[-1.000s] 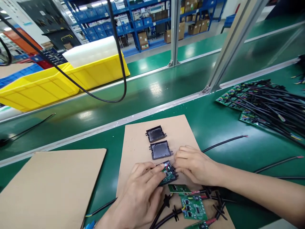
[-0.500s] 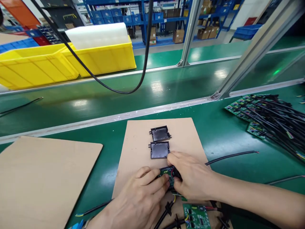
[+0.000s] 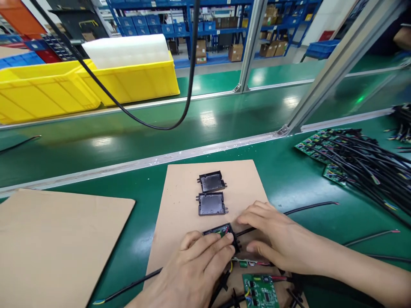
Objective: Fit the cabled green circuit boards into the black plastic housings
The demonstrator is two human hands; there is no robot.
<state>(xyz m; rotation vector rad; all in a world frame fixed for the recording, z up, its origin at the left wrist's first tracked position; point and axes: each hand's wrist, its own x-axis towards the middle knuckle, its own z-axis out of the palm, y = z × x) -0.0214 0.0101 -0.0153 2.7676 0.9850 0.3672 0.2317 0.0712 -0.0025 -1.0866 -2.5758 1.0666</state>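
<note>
My left hand [image 3: 202, 263] is closed over a black plastic case [image 3: 238, 244]; its fingertips press on the green circuit board [image 3: 221, 232] inside, and its thumb is hidden. Just right of the case, my right hand [image 3: 272, 233] is open, thumb and fingers apart, over a black cable [image 3: 245, 232] that leaves the case. Beyond the hands, two empty black case shells [image 3: 212, 182] lie one behind the other on a cardboard sheet [image 3: 180, 188]. Closer to me lies another green circuit board [image 3: 261, 291] with cables; a further board [image 3: 248, 262] is seen edge-on.
Cabled circuit boards are piled [image 3: 349, 154] at the right. A second cardboard sheet [image 3: 64, 244] lies at the left. Behind the metal rail [image 3: 180, 155] stand yellow bins [image 3: 135, 83], a slanted metal post [image 3: 330, 64] and a hanging black cable [image 3: 189, 85].
My right hand has let go of the case's right end and moved right, its fingers spreading. My left fingers have shifted right across the board. The view has shifted slightly.
</note>
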